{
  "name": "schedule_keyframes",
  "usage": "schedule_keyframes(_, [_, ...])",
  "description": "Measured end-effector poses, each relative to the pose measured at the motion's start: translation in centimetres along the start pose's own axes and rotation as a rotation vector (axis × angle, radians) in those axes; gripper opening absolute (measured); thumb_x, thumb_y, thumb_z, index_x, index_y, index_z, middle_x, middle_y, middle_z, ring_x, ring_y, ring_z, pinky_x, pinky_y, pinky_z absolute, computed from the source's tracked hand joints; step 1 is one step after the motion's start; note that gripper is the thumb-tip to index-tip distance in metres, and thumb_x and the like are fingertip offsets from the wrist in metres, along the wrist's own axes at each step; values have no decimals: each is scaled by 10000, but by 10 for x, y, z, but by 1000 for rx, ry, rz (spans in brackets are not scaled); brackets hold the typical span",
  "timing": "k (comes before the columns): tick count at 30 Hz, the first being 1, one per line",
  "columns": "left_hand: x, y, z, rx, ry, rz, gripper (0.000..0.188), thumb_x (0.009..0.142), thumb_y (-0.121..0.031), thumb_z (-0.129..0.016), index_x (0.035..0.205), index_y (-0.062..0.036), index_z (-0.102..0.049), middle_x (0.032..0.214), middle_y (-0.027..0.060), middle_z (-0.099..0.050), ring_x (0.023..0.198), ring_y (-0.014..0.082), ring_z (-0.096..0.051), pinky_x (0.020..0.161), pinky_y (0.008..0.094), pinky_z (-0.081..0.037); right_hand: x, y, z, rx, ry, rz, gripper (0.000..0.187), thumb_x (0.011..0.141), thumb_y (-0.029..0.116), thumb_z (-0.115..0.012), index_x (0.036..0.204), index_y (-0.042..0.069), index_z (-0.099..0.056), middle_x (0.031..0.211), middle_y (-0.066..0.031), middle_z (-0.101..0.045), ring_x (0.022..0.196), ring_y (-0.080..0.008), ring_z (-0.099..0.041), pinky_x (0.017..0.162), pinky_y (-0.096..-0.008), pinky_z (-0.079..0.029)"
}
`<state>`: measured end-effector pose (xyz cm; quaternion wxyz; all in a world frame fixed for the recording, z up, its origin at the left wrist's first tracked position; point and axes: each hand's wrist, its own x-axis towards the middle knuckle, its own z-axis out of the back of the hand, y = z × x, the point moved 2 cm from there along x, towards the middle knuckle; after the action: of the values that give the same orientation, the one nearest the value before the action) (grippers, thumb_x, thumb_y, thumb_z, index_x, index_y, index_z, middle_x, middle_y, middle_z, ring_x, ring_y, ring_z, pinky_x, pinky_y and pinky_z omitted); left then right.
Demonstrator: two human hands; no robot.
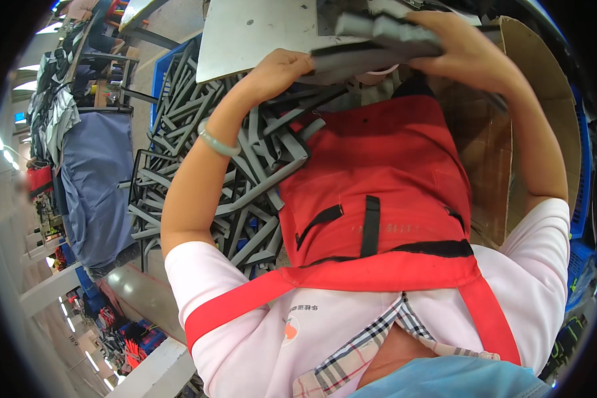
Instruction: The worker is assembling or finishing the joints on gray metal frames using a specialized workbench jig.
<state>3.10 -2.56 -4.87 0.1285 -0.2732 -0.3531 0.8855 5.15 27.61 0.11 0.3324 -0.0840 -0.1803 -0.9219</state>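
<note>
Held out in front of me, over the table's near edge, is a bundle of grey and black strips [355,58], partly smeared by motion. My left hand [286,68] pinches its left end between thumb and fingers. My right hand [459,50] is wrapped round the right part of the bundle, its thumb below and its fingers above. Left of my lap, under my left forearm, lies a big heap of similar grey and black bent strips [245,199], tangled together. How many strips I hold cannot be made out.
A white tabletop [245,33] reaches ahead of me. Beside the heap shows a blue crate's edge [158,83]. An open cardboard box [540,99] stands at my right, near a blue crate [582,166]. Blue-grey cloth [98,179] hangs farther left. My red apron [385,172] covers my lap.
</note>
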Motion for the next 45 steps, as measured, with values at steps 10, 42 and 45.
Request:
schedule_keyframes(10, [-16, -81, 39, -383, -39, -499, 239, 928, -205, -659, 1039, 6, -686, 768, 23, -653, 641, 54, -556, 596, 190, -438, -3, -16, 82, 522, 112, -456, 465, 701, 166, -806, 1074, -38, -619, 867, -51, -638, 823, -111, -553, 759, -276, -475])
schedule_keyframes(42, [70, -42, 48, -459, -276, -413, 239, 919, -143, -619, 1055, 41, -685, 810, 89, -664, 668, 109, -561, 634, 228, -448, 21, -56, 49, 648, 25, -629, 380, 733, 194, -749, 1043, -2, -647, 890, -29, -637, 833, -125, -579, 765, -260, -456])
schedule_keyframes(45, [62, -29, 68, -579, -429, -458, 222, 930, -148, -618, 1034, 34, -688, 833, 87, -663, 695, 116, -584, 637, 231, -454, -4, -63, 51, 684, -10, -565, 382, 744, 207, -753, 1049, 0, -649, 888, -29, -627, 828, -123, -572, 752, -265, -457])
